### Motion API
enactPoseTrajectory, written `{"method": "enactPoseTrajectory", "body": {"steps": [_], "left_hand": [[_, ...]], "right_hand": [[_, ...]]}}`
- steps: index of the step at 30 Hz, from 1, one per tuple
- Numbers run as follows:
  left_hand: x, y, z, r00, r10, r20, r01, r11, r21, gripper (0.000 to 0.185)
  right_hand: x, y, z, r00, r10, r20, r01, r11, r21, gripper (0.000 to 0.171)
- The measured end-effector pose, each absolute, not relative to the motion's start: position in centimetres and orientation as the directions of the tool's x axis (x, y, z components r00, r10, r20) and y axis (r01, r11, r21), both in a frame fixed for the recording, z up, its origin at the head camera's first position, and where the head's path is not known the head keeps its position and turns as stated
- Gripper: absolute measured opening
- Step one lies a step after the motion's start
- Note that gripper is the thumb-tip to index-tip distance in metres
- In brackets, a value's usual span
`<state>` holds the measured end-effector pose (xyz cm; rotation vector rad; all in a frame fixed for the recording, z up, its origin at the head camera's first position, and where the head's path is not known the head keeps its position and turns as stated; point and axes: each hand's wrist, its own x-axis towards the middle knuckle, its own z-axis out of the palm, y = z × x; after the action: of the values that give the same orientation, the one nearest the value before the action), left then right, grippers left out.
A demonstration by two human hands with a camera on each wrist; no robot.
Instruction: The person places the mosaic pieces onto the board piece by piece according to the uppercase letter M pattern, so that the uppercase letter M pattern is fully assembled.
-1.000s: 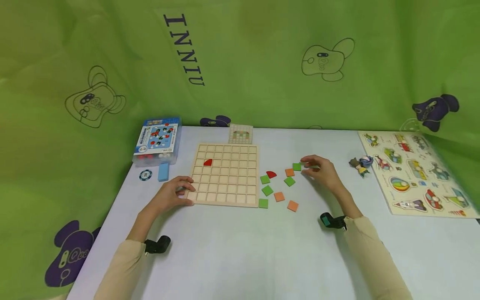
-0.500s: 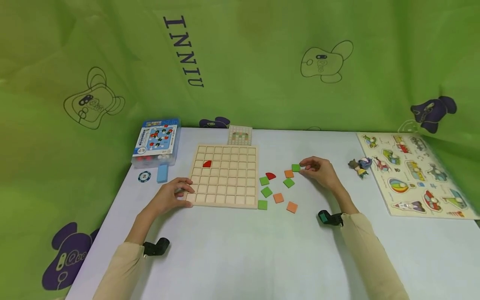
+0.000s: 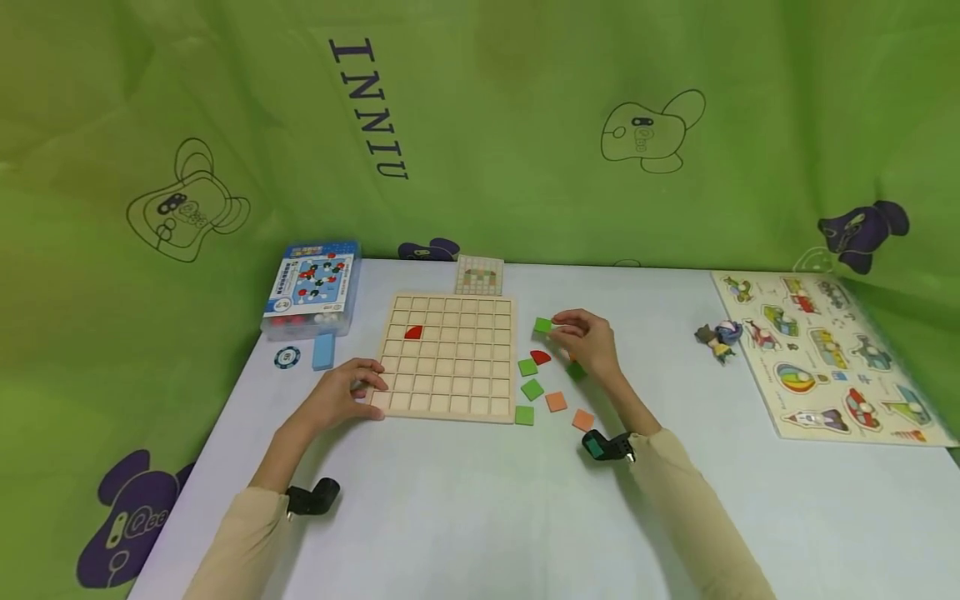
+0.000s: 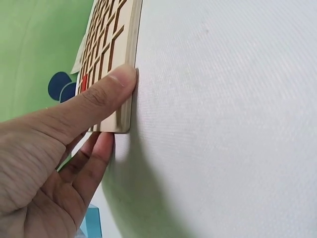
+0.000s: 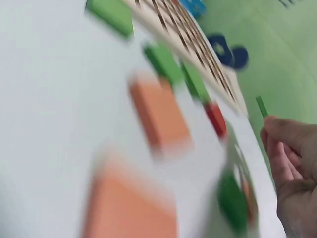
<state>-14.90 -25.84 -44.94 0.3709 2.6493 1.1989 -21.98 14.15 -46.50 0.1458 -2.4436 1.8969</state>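
While pinched at the fingertips of the right hand (image 3: 588,342), small flat green square tile (image 3: 543,325) hung just above the white table (image 3: 480,500), just right of the square wooden grid board (image 3: 448,357) and near its far right corner. Seen edge-on in the right wrist view (image 5: 261,106), thin and upright above curled fingers (image 5: 287,136); too blurred there to tell exactly which fingers closed on it.

Left hand (image 3: 341,396) rested at the board's near left corner, thumb (image 4: 106,91) pressed flat against the wooden edge (image 4: 130,59), other fingers loosely bent beneath, gripping nothing else.

Sat in one cell of the board, second row from the far side, near the left: red quarter-round piece (image 3: 413,332).

Lay scattered between board and right forearm: second red quarter-round piece (image 3: 541,357), three more green square tiles (image 3: 528,367) (image 3: 532,388) (image 3: 524,415), a fourth (image 3: 576,372) partly hidden under the right hand, and two orange square tiles (image 3: 556,402) (image 3: 583,420).

Leaned at the far edge behind the board: small pattern card (image 3: 479,276). Stood left of the board: clear plastic box with a blue printed lid (image 3: 311,287), flat blue block (image 3: 324,351), round blue-and-white chip (image 3: 287,357). Lay well apart on the right: small toy figure (image 3: 718,337) and wooden peg puzzle of vehicles (image 3: 825,354). Hung all around: green printed cloth (image 3: 525,125).
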Motion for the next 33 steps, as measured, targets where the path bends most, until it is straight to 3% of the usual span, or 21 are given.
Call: {"method": "enactPoseTrajectory", "body": {"steps": [3,10,16,26,33], "left_hand": [[-14.9,-25.7,-44.8,-0.946,0.308,-0.101,0.129,0.645,0.753,0.03],[-14.8,-25.5,-44.9,-0.95,0.286,-0.125,0.098,0.654,0.75,0.03],[-14.9,-25.5,-44.7,-0.953,0.278,-0.118,0.099,0.658,0.746,0.03],[-14.8,-25.6,-44.7,-0.952,0.284,-0.111,0.11,0.659,0.744,0.03],[-14.8,-25.5,-44.8,-0.952,0.279,-0.122,0.097,0.657,0.748,0.03]], "right_hand": [[-22.5,10.7,-46.6,-0.991,-0.064,0.118,-0.132,0.277,-0.952,0.026],[-23.1,3.6,-46.9,-0.938,-0.255,0.236,-0.318,0.353,-0.88,0.024],[-24.0,0.3,-47.0,-0.915,-0.311,0.257,-0.358,0.332,-0.873,0.022],[-24.5,-1.8,-47.3,-0.902,-0.365,0.231,-0.367,0.364,-0.856,0.023],[-23.4,1.1,-46.2,-0.922,-0.347,0.169,-0.251,0.207,-0.946,0.027]]}}
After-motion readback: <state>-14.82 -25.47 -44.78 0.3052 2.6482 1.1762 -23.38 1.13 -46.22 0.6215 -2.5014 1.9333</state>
